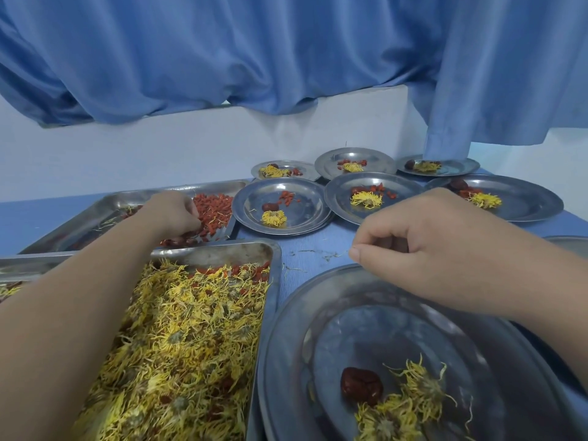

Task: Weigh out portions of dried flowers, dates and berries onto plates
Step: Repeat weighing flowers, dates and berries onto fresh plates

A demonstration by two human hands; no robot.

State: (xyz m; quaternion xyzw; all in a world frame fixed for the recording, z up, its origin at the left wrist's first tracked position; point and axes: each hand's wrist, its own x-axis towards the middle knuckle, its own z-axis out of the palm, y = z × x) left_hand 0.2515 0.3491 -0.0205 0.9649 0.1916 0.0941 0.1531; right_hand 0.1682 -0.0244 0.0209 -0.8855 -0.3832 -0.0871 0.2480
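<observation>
A steel tray (273, 259) near me is heaped with yellow dried flowers (187, 338). Behind it a second tray (105, 202) holds red berries (214, 210); my left hand (171, 214) reaches into them, fingers curled down over the pile. My right hand (426, 246) hovers above the near round plate (292, 345), fingers curled with thumb against forefinger, and nothing shows in it. That plate carries one dark red date (361, 386) and some dried flowers (404, 405).
Several filled round plates (313, 198) stand at the back right on the blue table (305, 249), each with a flower and berries, some with a date. Another plate's rim (569, 241) shows at the right edge. Blue curtains (286, 49) hang behind.
</observation>
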